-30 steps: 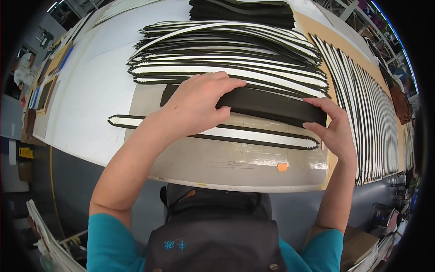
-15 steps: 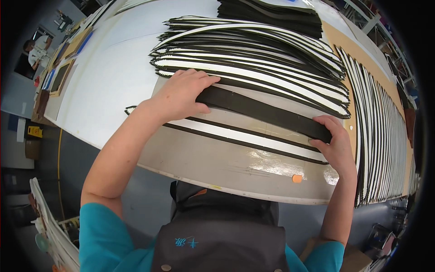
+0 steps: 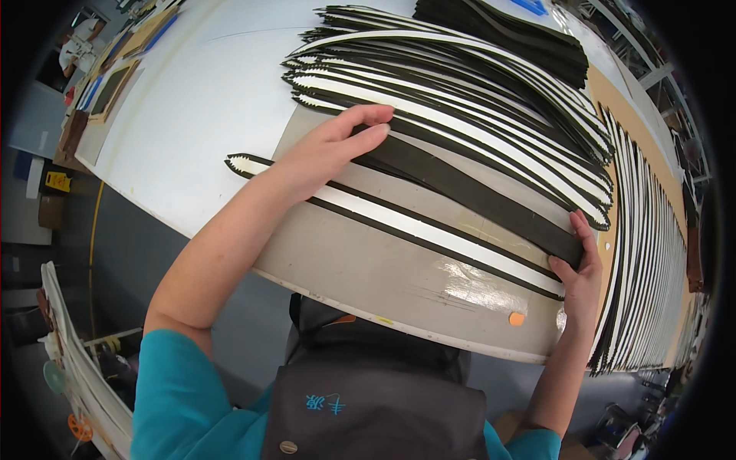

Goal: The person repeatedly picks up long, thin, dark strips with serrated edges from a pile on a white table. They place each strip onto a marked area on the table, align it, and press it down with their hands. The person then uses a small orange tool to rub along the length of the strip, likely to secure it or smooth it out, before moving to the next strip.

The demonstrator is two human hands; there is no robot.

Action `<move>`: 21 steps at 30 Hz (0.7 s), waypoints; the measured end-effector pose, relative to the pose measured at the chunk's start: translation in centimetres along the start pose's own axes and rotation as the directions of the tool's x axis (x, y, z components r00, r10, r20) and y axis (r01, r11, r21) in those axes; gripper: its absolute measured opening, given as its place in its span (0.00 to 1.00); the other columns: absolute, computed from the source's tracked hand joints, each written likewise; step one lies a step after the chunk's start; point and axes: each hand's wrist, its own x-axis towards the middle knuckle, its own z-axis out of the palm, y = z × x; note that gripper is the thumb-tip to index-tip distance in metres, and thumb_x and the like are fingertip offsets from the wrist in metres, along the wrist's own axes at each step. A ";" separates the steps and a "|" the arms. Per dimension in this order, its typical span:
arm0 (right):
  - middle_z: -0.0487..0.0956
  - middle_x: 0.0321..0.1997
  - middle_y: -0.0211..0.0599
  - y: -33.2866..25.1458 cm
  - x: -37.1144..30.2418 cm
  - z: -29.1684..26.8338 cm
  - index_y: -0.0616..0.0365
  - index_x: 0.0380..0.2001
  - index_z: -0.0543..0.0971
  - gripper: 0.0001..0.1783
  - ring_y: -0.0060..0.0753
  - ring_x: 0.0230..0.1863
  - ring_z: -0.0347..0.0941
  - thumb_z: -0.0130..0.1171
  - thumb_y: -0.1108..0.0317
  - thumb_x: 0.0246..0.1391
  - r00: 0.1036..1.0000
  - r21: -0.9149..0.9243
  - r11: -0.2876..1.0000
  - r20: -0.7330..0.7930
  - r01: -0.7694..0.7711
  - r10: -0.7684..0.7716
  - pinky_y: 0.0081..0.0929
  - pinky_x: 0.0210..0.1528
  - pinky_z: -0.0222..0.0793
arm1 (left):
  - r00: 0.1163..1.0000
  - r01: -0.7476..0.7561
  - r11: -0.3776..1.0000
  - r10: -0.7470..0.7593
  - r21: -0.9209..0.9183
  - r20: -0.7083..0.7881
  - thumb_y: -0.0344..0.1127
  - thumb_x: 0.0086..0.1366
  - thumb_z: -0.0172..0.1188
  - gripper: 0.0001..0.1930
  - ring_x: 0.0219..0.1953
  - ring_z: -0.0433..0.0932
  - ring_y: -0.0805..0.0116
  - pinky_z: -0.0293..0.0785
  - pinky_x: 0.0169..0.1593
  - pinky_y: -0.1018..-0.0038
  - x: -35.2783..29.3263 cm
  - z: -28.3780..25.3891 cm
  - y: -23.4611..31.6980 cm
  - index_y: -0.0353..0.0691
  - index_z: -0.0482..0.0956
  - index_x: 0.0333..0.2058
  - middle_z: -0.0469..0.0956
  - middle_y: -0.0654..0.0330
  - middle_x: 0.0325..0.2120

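Observation:
A long black strip (image 3: 475, 188) lies slanted across a grey sheet (image 3: 368, 268), between my two hands. My left hand (image 3: 330, 149) is closed at its left end, thumb and forefinger brought close together at the upper edge; the other fingers are hidden. Gripping the strip's right end, my right hand (image 3: 580, 268) has its thumb on the near edge and fingers on the far edge. Nearer me lies a white strip with black borders (image 3: 429, 230), its left tip toothed, passing under my left forearm. Just beyond the black strip is a pile of similar black-and-white strips (image 3: 460, 130).
A dark stack of strips (image 3: 502, 38) sits at the back. Along the right, a row of black-and-white strips (image 3: 644, 253) rests on brown board. A small orange piece (image 3: 517, 318) lies by the table's near edge. Far left, a person (image 3: 77, 50) is near boards and frames (image 3: 115, 96).
The view has shifted, so the table appears further right. My left thumb has moved up toward the forefinger, from spread to nearly together. My right hand keeps its hold on the black strip's right end.

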 end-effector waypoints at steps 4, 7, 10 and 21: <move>0.67 0.77 0.41 -0.1 0.0 -0.1 0.58 0.67 0.76 0.42 0.38 0.76 0.63 0.60 0.86 0.42 0.999 -0.099 0.995 0.031 0.013 -0.010 0.33 0.77 0.57 | 0.997 0.061 0.994 -0.056 0.086 -0.060 0.51 0.80 0.51 0.27 0.70 0.64 0.67 0.59 0.71 0.70 -0.3 1.7 0.5 0.44 0.70 0.70 0.70 0.62 0.66; 0.68 0.76 0.40 -0.1 0.2 -0.5 0.58 0.66 0.76 0.42 0.38 0.75 0.64 0.62 0.87 0.42 0.998 -0.073 0.997 0.069 0.018 -0.013 0.32 0.76 0.58 | 0.992 0.118 0.988 -0.113 0.101 -0.057 0.56 0.76 0.57 0.29 0.65 0.68 0.65 0.66 0.66 0.70 -0.4 0.9 0.8 0.46 0.72 0.68 0.73 0.61 0.61; 0.71 0.73 0.41 0.1 0.4 -1.1 0.58 0.64 0.77 0.43 0.39 0.73 0.66 0.65 0.89 0.39 0.992 -0.144 0.986 0.103 0.083 -0.068 0.32 0.75 0.60 | 0.991 0.108 0.962 -0.124 0.252 0.046 0.53 0.75 0.60 0.27 0.60 0.72 0.66 0.69 0.63 0.71 0.5 -1.4 1.5 0.44 0.76 0.65 0.75 0.61 0.58; 0.79 0.47 0.42 -4.5 2.7 -2.5 0.60 0.48 0.82 0.28 0.51 0.54 0.76 0.79 0.77 0.39 0.933 -0.582 0.769 0.356 0.266 -0.053 0.40 0.55 0.75 | 0.928 -0.136 0.443 -0.256 0.886 0.270 0.39 0.55 0.77 0.28 0.57 0.73 0.51 0.73 0.60 0.60 3.4 0.3 6.3 0.38 0.77 0.53 0.77 0.52 0.47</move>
